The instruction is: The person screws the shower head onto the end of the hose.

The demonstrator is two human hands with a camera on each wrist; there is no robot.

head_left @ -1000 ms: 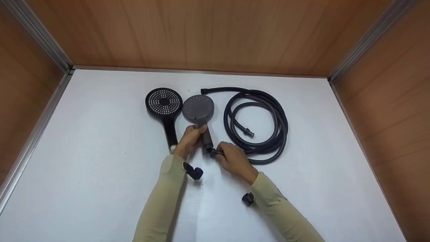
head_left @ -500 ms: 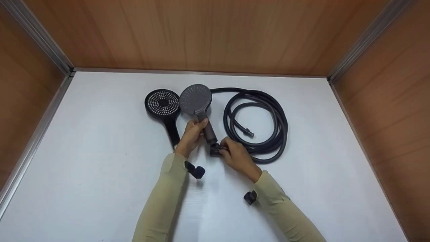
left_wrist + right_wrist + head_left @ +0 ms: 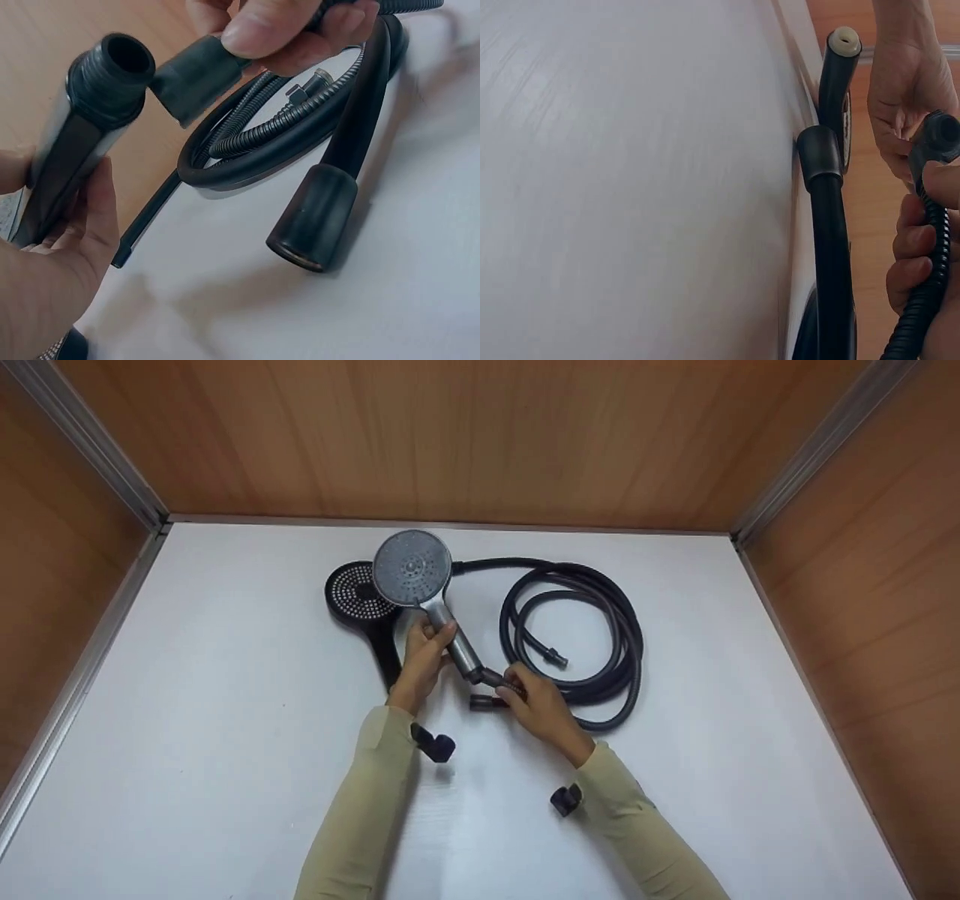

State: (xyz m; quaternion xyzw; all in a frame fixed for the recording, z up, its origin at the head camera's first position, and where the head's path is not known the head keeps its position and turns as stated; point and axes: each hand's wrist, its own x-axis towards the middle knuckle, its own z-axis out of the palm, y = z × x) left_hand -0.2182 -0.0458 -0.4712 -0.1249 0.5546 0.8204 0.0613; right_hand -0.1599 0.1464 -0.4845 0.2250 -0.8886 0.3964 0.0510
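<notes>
My left hand (image 3: 424,660) grips the grey shower head (image 3: 412,568) by its handle, spray face turned up in the head view. The handle's threaded end (image 3: 112,71) points at a dark connector nut (image 3: 199,79) on a ribbed hose (image 3: 919,307). Thumb and fingers of my right hand (image 3: 541,706) pinch that hose just behind the nut. In the left wrist view the nut's rim is right at the thread, at an angle to it. Below my right hand, the capped end of a smooth black hose (image 3: 319,214) lies on the table.
A black shower head (image 3: 361,591) lies behind my left hand, partly covered by the grey one; its handle has a pale tip (image 3: 845,41). Coiled hoses (image 3: 630,637) lie at right, a metal fitting (image 3: 556,658) inside the loop. Wooden walls (image 3: 450,442) enclose the white table (image 3: 187,720).
The grey shower head has moved up and left, over the black one, its face tilting toward the head camera. My right hand has shifted slightly right, raising the ribbed hose off the smooth hose's end.
</notes>
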